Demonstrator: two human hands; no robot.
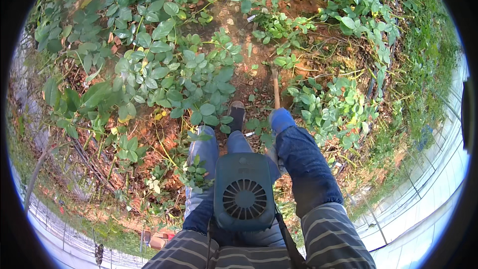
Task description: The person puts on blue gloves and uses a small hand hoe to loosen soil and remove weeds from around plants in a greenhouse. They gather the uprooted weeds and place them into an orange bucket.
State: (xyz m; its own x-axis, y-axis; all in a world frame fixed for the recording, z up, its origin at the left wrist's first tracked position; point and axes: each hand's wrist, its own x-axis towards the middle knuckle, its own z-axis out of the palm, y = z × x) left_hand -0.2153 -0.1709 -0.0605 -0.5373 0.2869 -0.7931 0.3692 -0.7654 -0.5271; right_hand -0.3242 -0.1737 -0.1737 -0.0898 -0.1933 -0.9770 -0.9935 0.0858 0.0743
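My right hand (282, 120), in a blue glove, is closed around the wooden handle (276, 91) of a tool that points away from me. The tool's far end is at the soil beside low leaves, too unclear to name. A denim sleeve covers my right forearm. My left hand is hidden; its arm runs down behind the dark green portable fan (244, 190) hanging at my chest. A pale gloved shape shows just right of the fan, and I cannot tell whose hand it is. Leafy shrubs that look like roses (160, 71) stand close on the left.
More leafy shrubs (336, 108) grow at the right, with thin stems over reddish soil and dry leaves. My shoe (236, 116) is on the strip of soil between the plants. Dark pipes run along the rows. White sheeting (422, 201) and wire lie at the outer edges.
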